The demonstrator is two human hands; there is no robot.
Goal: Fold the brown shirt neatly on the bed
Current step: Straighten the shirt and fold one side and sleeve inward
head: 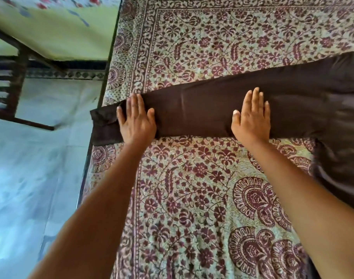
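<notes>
brown shirt [202,111] — left hand [136,119], right hand [251,117] flat

A plain dark brown shirt [212,109], laid flat as a long narrow band across the bed [192,188], slanting slightly upward from left to right. At the left, a narrow hemmed end hanging just over the bed's edge; at the right, wider cloth spreading out and turning down toward the near side, blurred there. Smooth along the middle, few creases.
</notes>
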